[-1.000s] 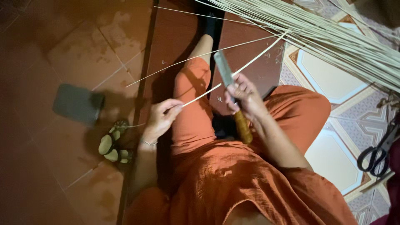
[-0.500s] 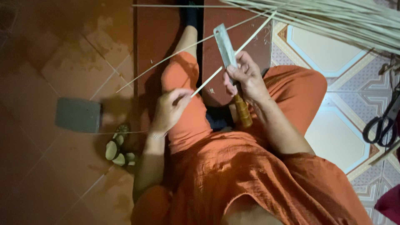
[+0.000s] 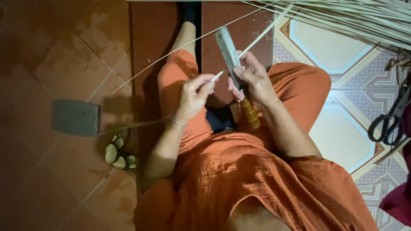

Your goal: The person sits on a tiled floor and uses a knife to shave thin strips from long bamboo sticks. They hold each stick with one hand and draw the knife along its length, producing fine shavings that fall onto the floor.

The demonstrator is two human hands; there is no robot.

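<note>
I sat on the floor in my loose orange clothes (image 3: 257, 179), one knee drawn up and the other leg stretched out over the dark red-brown floor tiles (image 3: 64, 55). My right hand (image 3: 252, 79) was clenched around a long knife with a flat grey steel blade and a rounded amber wooden handle (image 3: 229, 51); the handle stuck out below my fist, and the blade pointed up and away from me, tilted a little to the left. My left hand (image 3: 195, 94) pinched the near end of a thin pale bamboo strip (image 3: 261, 36) between thumb and fingertips, just beside the blade. The strip ran from those fingers up and to the right, passing the knife at about the place where my right thumb pressed; whether the edge was biting into it I could not tell. A second thin pale sliver (image 3: 188, 45) lay slanted across my raised knee and reached out over the tiles to my left. Along the top right, a thick bundle of long pale strips (image 3: 364, 19) fanned across the patterned cream and blue floor tiles (image 3: 325, 42). A pair of black-handled scissors (image 3: 391, 119) lay well off to my right. To my left, a flat grey rectangular block (image 3: 75, 117) rested on the tiles, with a green sandal (image 3: 117, 152) near it.
</note>
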